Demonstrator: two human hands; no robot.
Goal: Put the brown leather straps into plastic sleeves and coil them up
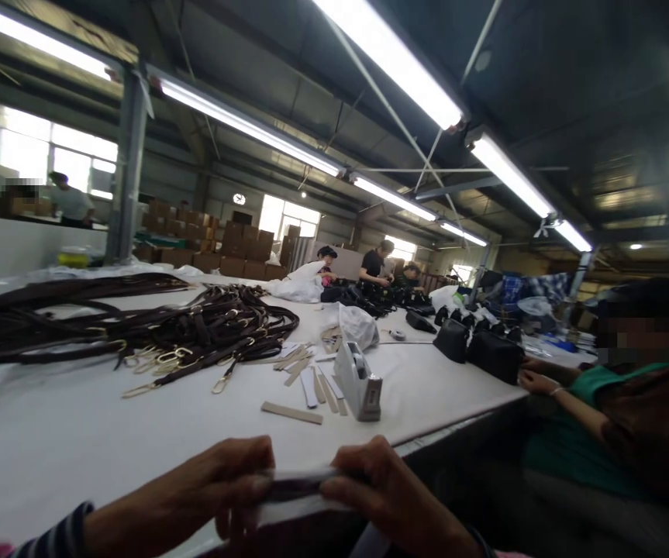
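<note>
My left hand (218,488) and my right hand (386,492) are both closed, one on each end of a dark strap with a white wrapping (299,487). Thumbs and fingers pinch it at the table's near edge. Motion blurs its lower part, so the details are unclear. Just beyond my hands stands a grey tape dispenser (359,384). Beside it lie several beige and white card strips (311,380), with a single beige strip (291,412) closer to me. Dark straps with gold-coloured clasps (194,329) form a large pile on the left.
The white table (194,434) stretches far ahead. A clear plastic bag (357,324) sits behind the dispenser. Black bags (494,355) stand at the right edge, where a co-worker in green (595,434) touches one. Other people work farther back, near stacked cartons (244,248).
</note>
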